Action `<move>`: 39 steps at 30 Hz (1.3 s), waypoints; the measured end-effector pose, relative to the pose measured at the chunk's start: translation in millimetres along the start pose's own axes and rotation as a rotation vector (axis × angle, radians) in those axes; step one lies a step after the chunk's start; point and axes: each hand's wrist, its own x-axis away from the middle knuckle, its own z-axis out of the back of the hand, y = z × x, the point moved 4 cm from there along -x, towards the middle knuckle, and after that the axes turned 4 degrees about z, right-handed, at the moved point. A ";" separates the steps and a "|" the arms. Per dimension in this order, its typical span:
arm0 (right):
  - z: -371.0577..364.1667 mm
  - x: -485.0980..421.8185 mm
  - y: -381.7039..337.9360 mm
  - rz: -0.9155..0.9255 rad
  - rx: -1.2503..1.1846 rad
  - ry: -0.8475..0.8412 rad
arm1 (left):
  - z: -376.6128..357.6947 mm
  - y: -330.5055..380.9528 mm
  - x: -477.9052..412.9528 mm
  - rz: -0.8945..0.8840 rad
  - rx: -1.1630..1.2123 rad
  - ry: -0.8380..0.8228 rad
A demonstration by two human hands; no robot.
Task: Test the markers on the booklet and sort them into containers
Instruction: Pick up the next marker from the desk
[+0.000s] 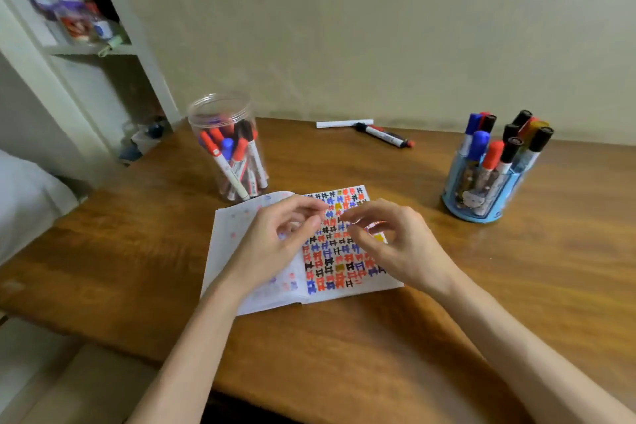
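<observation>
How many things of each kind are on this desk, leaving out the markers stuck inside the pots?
Marker pots: 2 (clear jar, blue holder)
booklet: 1
loose marker: 1
white strip: 1
Total: 5

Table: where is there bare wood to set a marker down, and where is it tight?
Bare wood lies between the clear jar and the blue holder, nearer than the loose marker; also right of the booklet in front of the holder, and left of the booklet. Crowded: over the booklet, where the left hand and right hand hover.
</observation>
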 end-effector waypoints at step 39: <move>43.2 9.7 66.2 -0.232 -0.058 0.266 | -80.8 3.8 -188.0 -0.086 -0.331 -0.293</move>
